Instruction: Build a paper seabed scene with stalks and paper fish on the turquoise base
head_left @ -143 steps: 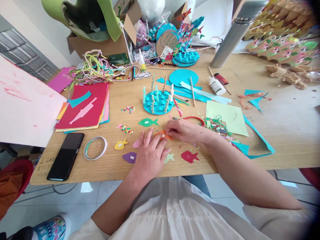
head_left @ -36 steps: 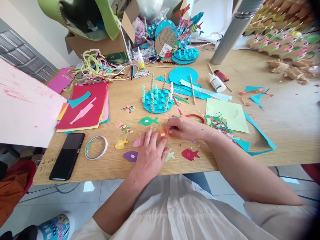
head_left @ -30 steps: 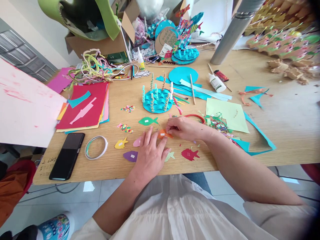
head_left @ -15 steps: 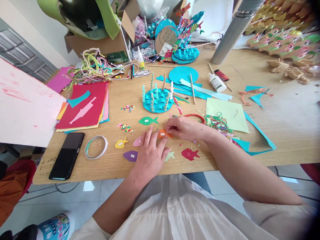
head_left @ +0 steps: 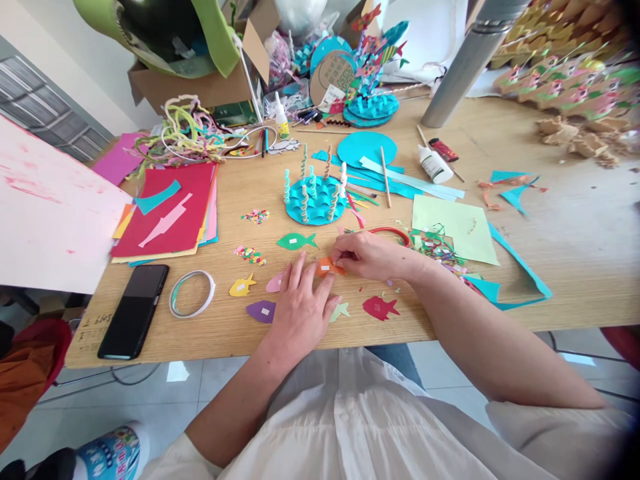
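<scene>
An orange paper fish with a small white patch lies between my hands. My right hand is closed in a pinch at its tail side; the fingertips are partly hidden. My left hand rests flat, fingers stretched and apart, its index fingertip near the orange fish. Partly under the left hand are a pink fish, a purple fish and a pale green fish. Around them lie a green fish, a yellow fish and a red fish.
A blue disc with curly upright stems stands behind my hands. At left are a tape roll, a phone and coloured paper. Red-handled scissors lie by paper scraps; a glue bottle lies farther back.
</scene>
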`<state>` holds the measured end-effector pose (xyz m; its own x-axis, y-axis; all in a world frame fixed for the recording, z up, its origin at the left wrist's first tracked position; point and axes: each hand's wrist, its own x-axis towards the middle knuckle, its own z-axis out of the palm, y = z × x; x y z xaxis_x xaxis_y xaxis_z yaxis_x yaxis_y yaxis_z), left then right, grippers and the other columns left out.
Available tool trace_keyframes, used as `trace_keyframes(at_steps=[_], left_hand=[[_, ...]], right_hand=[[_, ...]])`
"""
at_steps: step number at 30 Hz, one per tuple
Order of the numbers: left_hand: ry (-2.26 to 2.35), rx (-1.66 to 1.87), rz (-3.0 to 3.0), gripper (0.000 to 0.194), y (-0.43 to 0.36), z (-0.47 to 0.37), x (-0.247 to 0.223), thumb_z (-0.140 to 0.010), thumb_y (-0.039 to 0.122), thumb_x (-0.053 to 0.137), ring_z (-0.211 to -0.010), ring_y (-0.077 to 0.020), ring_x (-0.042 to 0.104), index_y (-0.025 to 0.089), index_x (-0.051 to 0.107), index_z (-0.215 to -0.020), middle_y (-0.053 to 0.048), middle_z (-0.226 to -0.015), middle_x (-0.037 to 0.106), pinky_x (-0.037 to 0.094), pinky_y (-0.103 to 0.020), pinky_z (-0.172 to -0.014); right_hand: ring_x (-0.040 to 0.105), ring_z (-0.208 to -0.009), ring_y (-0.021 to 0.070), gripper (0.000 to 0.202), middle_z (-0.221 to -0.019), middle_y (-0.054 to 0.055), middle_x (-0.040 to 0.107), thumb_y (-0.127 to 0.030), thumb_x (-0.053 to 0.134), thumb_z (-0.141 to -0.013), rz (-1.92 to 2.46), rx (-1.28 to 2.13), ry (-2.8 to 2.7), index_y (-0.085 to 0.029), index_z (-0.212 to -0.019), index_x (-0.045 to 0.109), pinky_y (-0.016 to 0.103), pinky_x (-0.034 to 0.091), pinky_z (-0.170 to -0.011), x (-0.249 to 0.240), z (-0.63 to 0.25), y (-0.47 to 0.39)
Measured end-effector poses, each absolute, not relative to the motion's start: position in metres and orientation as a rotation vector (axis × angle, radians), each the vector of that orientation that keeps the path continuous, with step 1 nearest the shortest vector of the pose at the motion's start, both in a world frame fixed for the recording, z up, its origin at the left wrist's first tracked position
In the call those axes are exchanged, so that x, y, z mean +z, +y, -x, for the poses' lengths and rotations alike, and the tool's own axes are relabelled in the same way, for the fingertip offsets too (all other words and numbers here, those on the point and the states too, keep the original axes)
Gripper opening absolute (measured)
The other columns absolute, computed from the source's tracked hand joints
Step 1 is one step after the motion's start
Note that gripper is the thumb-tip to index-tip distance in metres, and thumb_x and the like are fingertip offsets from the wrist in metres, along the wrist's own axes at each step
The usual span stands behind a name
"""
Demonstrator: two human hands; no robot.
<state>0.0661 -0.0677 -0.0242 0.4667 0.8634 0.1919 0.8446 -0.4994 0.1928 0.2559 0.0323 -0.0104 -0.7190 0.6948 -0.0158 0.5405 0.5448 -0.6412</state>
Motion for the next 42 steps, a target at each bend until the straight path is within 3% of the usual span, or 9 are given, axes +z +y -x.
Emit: trace_keyframes(at_steps=[42], left_hand=[[1.532,0.419,-2.639,0.034,-0.0682,-0.0653,-0.0235,-0.095,0.035,0.049,-0.142,-0.0348,0.03,0.019,0.059,-0.124,-0.015,-0.134,0.053,0.035,-0.057,-0.112]], right_hand=[[0.052,-0.061,0.011,0.015,-0.074,0.003,0.065,-0.012,0.049,-0.076,1.067,0.941,-2.562,-0.016,-0.075,0.063,0.022,0.036,-0.059,-0.0086,-0.2558,0.0323]])
